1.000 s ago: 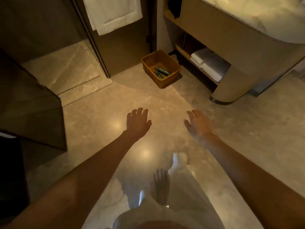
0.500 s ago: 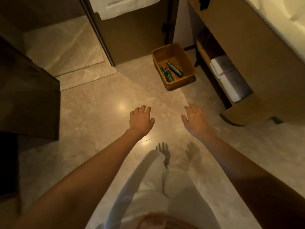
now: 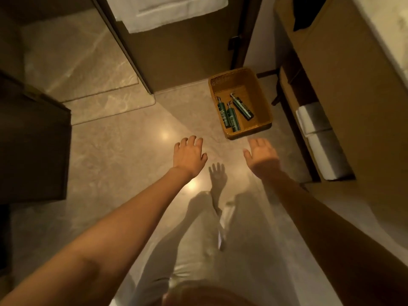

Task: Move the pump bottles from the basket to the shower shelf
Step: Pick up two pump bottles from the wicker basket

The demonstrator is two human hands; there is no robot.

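Closing in on the basket, both hands empty.

Left hand (image 3: 189, 154) and right hand (image 3: 262, 156) spread open, now just short of the basket (image 3: 262, 127) on the floor; three green pump bottles (image 3: 231, 117) lying inside, much nearer than a second ago, none lifted yet.

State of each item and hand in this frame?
Basket: on floor, holding three bottles.
Left bottle: lying flat.
Middle bottle: lying flat, beside left bottle.
Right bottle: lying flat, angled.
Left hand: open, empty.
Right hand: open, empty.
Towel: hanging.
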